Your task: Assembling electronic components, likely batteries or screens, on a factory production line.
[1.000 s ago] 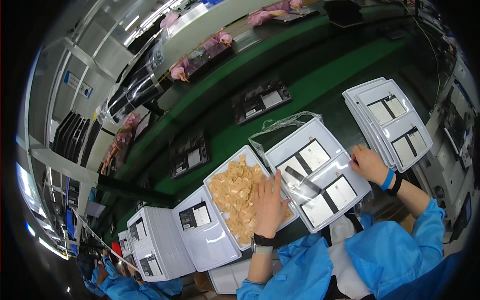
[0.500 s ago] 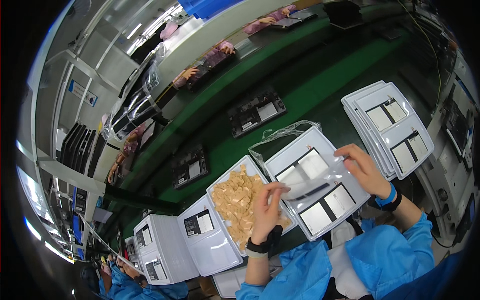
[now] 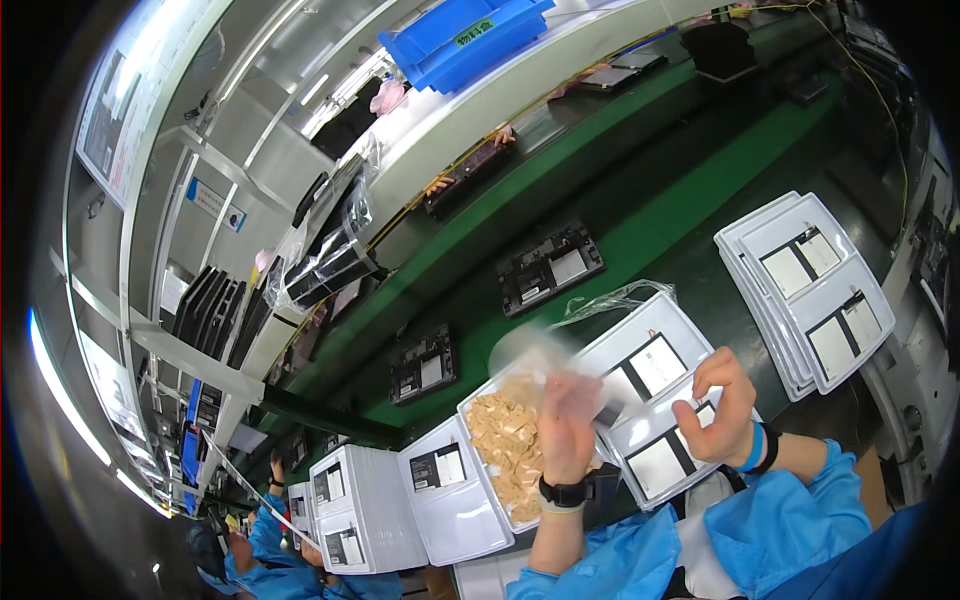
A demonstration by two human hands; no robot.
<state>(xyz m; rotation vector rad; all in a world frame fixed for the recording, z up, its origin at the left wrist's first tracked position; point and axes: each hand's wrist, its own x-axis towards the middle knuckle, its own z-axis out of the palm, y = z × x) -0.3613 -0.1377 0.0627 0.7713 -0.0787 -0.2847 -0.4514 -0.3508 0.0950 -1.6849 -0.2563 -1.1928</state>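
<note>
My left hand [image 3: 567,440] is raised over the heap of tan pieces [image 3: 500,430], its fingers smeared by motion. A blurred piece of clear plastic film [image 3: 530,350] trails from those fingers and looks gripped in them. Beside it, my right hand [image 3: 728,405] hovers over a white plastic tray [image 3: 650,315], fingers curled and thumb apart, nothing visible in it. In that tray lie flat white battery packs [image 3: 658,365] with black strips, partly hidden by my hands. The tan pieces fill another white tray at left.
At right stands a stack of white trays [image 3: 740,270] with similar packs. Left are more stacked trays [image 3: 375,500] and an opened-out tray [image 3: 465,530]. Dark device housings [image 3: 550,268] sit on the green line [image 3: 640,235]. Another person in blue [image 3: 265,540] works at far left.
The film was stretched between both hands over the tray. My right hand has let go, and my left hand has swung the film toward the tan pieces. The view has shifted.
</note>
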